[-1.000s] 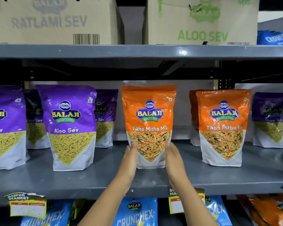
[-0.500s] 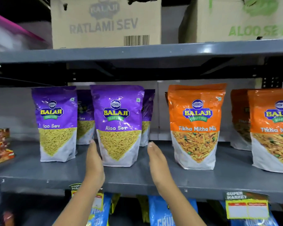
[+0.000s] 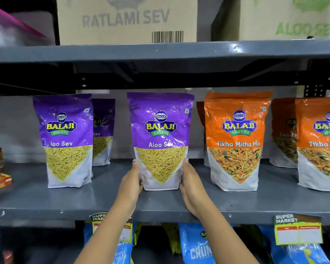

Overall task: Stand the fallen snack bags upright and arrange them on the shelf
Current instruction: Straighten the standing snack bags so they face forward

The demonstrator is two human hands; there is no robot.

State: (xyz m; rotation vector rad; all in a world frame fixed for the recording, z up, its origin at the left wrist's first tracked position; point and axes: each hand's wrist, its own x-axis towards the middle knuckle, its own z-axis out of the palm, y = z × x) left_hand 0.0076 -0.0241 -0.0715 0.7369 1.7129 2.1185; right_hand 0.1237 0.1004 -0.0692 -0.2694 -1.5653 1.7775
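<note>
Both hands are clasping a purple snack bag standing on a grey shelf.

The grey metal shelf [image 3: 46,199] is carrying a row of upright pouches, with a Ratlami Sev carton [image 3: 126,20] sitting on the board above. The orange Tikha Mitha Mix bag [image 3: 236,141] is standing just right of the held purple Aloo Sev bag [image 3: 160,130], which is resting upright at mid-shelf; another purple bag [image 3: 65,141] is standing to its left. The left hand [image 3: 131,185] and right hand [image 3: 191,187] are pressing flat, fingers extended, against the bag's lower side edges, cupping it between them.
</note>
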